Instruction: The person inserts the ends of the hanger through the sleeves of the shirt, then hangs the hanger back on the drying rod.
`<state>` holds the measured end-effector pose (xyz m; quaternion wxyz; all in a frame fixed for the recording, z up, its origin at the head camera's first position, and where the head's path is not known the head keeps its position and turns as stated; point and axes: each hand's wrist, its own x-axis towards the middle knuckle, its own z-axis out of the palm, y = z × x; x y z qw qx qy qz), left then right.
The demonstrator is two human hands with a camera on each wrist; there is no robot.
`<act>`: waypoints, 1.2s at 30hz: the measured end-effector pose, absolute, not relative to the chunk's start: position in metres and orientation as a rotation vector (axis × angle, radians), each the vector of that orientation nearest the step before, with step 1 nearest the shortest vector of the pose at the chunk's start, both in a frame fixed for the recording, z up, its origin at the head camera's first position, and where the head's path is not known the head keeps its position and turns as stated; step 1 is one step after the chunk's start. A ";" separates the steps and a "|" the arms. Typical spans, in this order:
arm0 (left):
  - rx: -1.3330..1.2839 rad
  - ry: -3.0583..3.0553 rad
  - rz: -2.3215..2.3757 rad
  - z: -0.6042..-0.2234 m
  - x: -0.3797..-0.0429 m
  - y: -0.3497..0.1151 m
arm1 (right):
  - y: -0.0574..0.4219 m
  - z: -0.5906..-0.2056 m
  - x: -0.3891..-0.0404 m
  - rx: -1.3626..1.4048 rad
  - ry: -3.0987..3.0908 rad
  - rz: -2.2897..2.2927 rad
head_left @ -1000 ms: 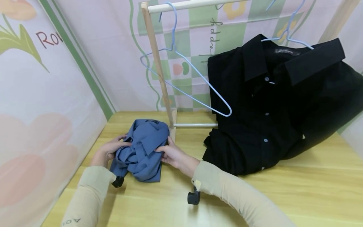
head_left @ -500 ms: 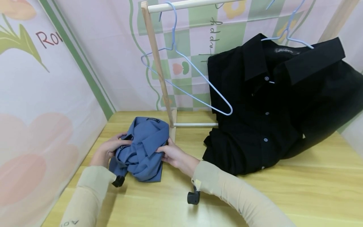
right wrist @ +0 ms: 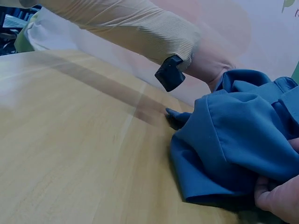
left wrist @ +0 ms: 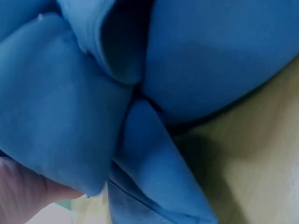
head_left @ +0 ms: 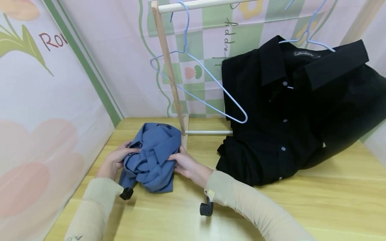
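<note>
Blue shirt (head_left: 153, 159) bunched on the table (head_left: 169, 221), just left of the wooden rack (head_left: 176, 100), near its foot. Collar end points away from the person, level with the rack's post; long axis runs roughly front to back, loose folds nearer the person than the rack. Left hand (head_left: 118, 157) clamped on the shirt's edge farther from the rack; right hand (head_left: 187, 164) pinches the edge nearer it, thumb on top. Black shirt (head_left: 301, 110) hangs right of the rack's post.
</note>
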<state>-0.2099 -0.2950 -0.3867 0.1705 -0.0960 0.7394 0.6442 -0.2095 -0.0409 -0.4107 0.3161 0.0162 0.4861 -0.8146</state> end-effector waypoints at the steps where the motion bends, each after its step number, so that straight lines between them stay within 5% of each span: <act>1: -0.276 2.092 1.842 -0.385 -0.209 -0.295 | -0.041 -0.410 -0.209 0.042 1.277 -2.142; 36: -0.166 1.994 2.078 -0.362 -0.178 -0.269 | 0.013 -0.374 -0.204 -0.107 1.340 -1.997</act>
